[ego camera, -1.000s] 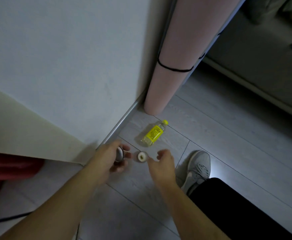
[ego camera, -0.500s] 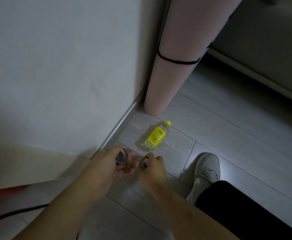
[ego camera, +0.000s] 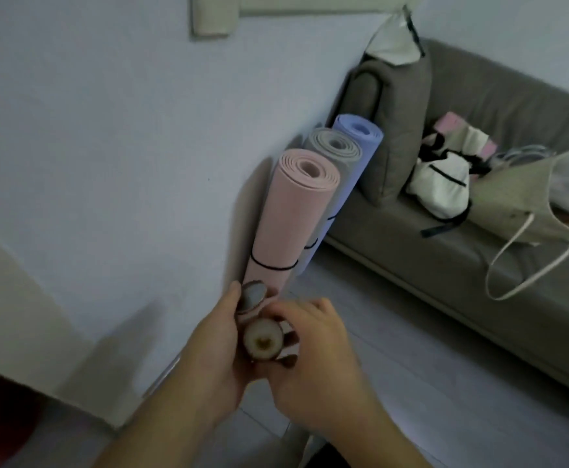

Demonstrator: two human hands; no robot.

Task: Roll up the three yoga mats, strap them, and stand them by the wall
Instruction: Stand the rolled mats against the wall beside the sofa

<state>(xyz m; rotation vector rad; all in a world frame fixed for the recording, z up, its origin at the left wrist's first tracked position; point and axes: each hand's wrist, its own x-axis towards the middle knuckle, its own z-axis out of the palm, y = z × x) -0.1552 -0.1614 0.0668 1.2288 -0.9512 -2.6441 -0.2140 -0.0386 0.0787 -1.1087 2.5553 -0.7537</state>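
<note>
Three rolled mats are stood on end against the wall (ego camera: 107, 146), beside the sofa (ego camera: 479, 265), so that the wall props them: pink mat (ego camera: 290, 217) nearest, grey mat (ego camera: 333, 150) behind it, blue mat (ego camera: 357, 136) last. A black strap (ego camera: 273, 266) is seen round the pink one. A small round disc (ego camera: 251, 295) is pinched in the left hand (ego camera: 215, 359); another disc (ego camera: 263, 340) is held by the curled right hand (ego camera: 317, 359). The mats lie just beyond both hands, untouched.

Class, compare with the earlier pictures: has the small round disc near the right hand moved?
Yes. The disc has risen off the floor; both hands now hold it in front of the pink mat.
</note>
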